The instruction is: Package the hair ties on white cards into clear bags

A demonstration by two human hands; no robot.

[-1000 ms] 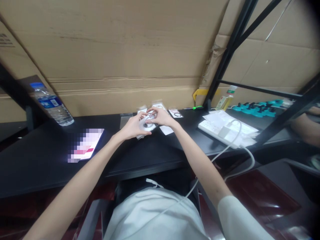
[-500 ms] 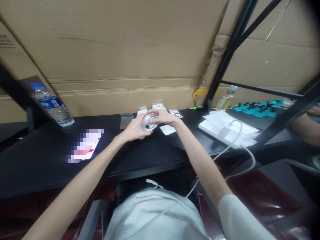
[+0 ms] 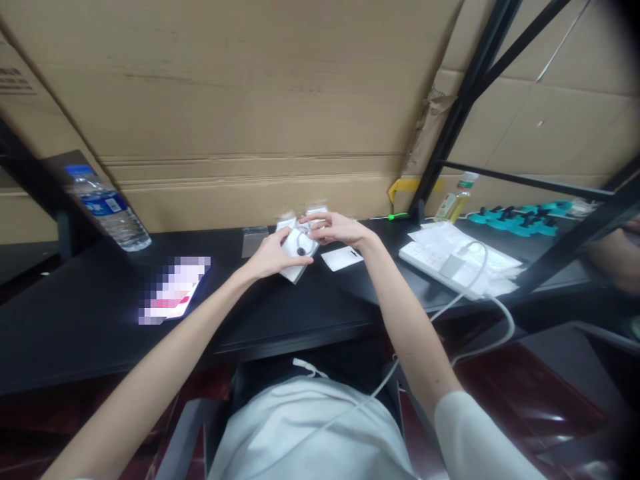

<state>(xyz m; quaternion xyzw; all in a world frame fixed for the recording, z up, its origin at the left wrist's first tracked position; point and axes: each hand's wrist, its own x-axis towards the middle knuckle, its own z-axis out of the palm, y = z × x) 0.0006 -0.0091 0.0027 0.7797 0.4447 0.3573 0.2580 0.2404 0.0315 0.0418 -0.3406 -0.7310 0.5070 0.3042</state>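
My left hand (image 3: 273,255) grips a small white rounded piece with a dark round spot (image 3: 299,244), thumb on the far side and fingers on the near side. Its exact kind is hard to make out. Under that piece lies a flat white packet (image 3: 296,272) on the desk. Just to the right, my right hand (image 3: 340,230) has its fingers stretched out and apart over the packets; whether the fingertips touch the piece cannot be seen. Behind the hands are small clear-wrapped packets (image 3: 316,208). A white card with a dark slot (image 3: 343,259) lies below my right hand.
A phone (image 3: 175,290) and a water bottle (image 3: 107,210) are on the left of the black desk (image 3: 280,320). On the right are a power strip (image 3: 425,262), papers, a white cable (image 3: 463,290), a second bottle (image 3: 456,197) and teal parts (image 3: 523,219). Another person's blurred arm (image 3: 617,257) shows at far right.
My right hand has drawn back to the right from the white piece and its fingers have spread. More of the piece and the packet beneath shows; my left hand keeps its hold.
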